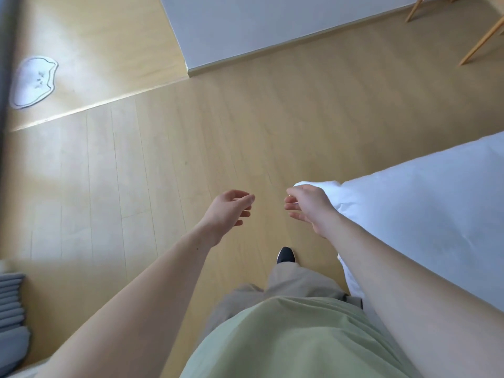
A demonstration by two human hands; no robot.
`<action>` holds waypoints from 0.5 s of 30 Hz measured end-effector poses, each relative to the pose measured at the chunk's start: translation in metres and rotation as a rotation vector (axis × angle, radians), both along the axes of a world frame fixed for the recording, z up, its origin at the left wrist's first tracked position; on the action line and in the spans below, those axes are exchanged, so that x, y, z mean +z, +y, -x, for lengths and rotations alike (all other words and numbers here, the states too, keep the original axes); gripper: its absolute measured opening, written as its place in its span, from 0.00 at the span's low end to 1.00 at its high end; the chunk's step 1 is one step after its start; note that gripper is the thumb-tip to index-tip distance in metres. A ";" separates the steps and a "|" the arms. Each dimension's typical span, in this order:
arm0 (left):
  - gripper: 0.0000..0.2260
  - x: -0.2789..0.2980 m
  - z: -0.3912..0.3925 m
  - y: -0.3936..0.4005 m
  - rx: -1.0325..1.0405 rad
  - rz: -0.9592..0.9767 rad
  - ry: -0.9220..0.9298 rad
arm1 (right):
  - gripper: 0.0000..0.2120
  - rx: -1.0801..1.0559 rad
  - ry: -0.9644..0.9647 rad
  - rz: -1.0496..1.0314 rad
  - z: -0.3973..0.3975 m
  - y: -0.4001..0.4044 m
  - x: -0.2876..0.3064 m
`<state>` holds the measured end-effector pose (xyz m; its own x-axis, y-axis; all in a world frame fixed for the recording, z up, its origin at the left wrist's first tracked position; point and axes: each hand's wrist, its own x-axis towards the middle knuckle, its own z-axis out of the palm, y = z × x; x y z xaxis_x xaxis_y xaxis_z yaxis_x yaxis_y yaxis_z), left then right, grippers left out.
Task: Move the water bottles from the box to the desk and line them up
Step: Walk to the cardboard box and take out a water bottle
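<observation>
Over bare wood floor [191, 148], both hands (loosely curled, nothing held)

The person wore a pale green top [294, 339] of smooth, lightly creased fabric that filled the lower middle of the view. Below it showed loose beige trousers [289, 282] with soft folds, one leg reaching down to a black shoe [285, 255] with a white edge along its sole. Both forearms were bare, no sleeve reaching the elbow. The left hand [231, 208] wore nothing visible; the right hand [305, 205] perhaps carried a thin ring on one finger, though blur made that uncertain.
</observation>
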<state>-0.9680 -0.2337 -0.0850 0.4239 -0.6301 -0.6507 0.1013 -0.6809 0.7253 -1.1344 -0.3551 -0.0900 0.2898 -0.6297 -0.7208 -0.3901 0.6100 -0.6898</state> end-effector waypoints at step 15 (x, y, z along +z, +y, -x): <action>0.09 -0.014 -0.114 -0.191 -0.045 -0.018 0.048 | 0.03 -0.090 0.034 -0.014 -0.088 -0.173 -0.008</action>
<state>-0.8544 -0.4246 -0.0988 0.3637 -0.6356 -0.6810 0.1046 -0.6985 0.7079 -1.0468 -0.5277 -0.0979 0.2077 -0.6415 -0.7385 -0.3566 0.6533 -0.6678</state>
